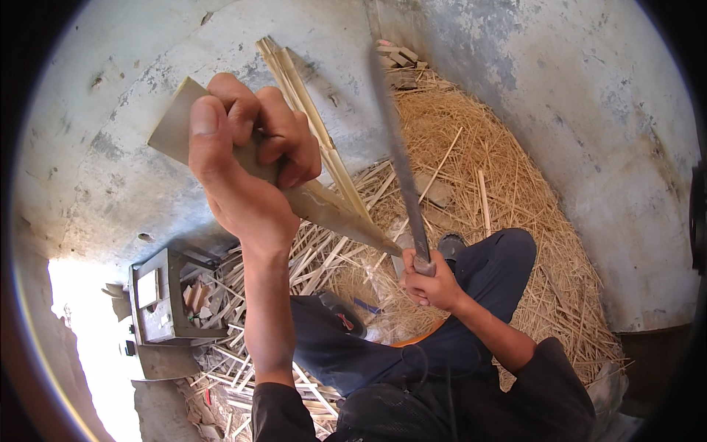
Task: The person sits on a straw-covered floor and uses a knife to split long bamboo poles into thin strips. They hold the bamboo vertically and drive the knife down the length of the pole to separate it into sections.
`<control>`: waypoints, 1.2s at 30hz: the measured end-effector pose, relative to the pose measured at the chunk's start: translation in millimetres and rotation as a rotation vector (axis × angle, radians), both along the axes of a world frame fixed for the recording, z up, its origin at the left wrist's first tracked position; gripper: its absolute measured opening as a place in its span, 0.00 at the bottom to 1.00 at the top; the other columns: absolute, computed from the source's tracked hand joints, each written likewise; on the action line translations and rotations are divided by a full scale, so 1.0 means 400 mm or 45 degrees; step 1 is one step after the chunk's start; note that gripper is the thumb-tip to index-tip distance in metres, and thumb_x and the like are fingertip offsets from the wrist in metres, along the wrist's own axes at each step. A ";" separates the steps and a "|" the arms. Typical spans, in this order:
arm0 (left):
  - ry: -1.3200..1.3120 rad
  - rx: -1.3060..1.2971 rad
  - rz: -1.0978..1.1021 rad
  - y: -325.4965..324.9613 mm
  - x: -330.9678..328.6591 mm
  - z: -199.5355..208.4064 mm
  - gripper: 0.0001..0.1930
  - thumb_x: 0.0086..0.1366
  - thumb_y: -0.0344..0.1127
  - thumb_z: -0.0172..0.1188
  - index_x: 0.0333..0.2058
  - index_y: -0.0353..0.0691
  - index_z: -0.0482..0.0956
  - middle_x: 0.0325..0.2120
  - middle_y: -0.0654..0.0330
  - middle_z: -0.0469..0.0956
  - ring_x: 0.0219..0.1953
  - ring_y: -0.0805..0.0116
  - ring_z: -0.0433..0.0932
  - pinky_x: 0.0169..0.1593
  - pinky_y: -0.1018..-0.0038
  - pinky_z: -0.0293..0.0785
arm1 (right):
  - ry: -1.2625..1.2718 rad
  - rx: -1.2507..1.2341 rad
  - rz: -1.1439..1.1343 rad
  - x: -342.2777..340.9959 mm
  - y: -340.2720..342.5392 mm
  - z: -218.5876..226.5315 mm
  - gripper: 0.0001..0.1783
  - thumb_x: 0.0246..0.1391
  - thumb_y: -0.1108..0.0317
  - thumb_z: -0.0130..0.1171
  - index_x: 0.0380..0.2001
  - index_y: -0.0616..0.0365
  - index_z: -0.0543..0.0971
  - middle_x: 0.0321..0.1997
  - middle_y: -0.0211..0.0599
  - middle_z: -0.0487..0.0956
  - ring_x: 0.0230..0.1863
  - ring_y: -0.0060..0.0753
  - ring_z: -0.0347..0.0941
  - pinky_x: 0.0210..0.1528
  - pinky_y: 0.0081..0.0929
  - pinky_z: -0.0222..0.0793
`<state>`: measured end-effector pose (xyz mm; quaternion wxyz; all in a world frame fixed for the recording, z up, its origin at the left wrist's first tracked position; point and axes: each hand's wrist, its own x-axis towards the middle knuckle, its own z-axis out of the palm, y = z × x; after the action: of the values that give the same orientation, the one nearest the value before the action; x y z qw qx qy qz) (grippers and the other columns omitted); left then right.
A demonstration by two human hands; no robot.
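In front of me, raised on the left, my left hand point(250, 147) is closed round a wide, flat bamboo strip point(339, 214). One squared end juts out beyond the fingers at upper left; the strip runs down to the right, its far end near my other hand. My right hand point(433, 282), lower and close to my knees, grips a long, narrow dark knife point(401, 158). Its blade points up and away from me, blurred toward the tip. Where the strip's lower end meets the right hand, I cannot tell whether they touch.
Split bamboo lengths point(305, 110) lean on the worn wall point(132, 110). Fine shavings point(471, 140) cover the floor ahead and right, and cut slats point(317, 258) lie scattered at left. A metal-framed box point(166, 295) with scraps stands by the bright opening. My bent legs point(471, 295) surround the work area.
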<state>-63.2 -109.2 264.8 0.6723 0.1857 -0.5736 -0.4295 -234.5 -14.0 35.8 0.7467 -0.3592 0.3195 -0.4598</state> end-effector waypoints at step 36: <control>-0.110 -0.304 0.036 -0.007 -0.072 -0.006 0.19 0.77 0.43 0.49 0.26 0.42 0.67 0.14 0.68 0.65 0.13 0.81 0.62 0.17 0.80 0.56 | -0.147 0.088 -0.123 0.021 0.048 -0.100 0.07 0.54 0.78 0.54 0.26 0.57 0.68 0.14 0.26 0.63 0.11 0.18 0.56 0.13 0.21 0.50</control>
<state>-91.8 -111.9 262.6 0.6703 0.1309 -0.6464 -0.3402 -226.0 5.3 -4.3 0.7526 -0.2903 0.3087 -0.5040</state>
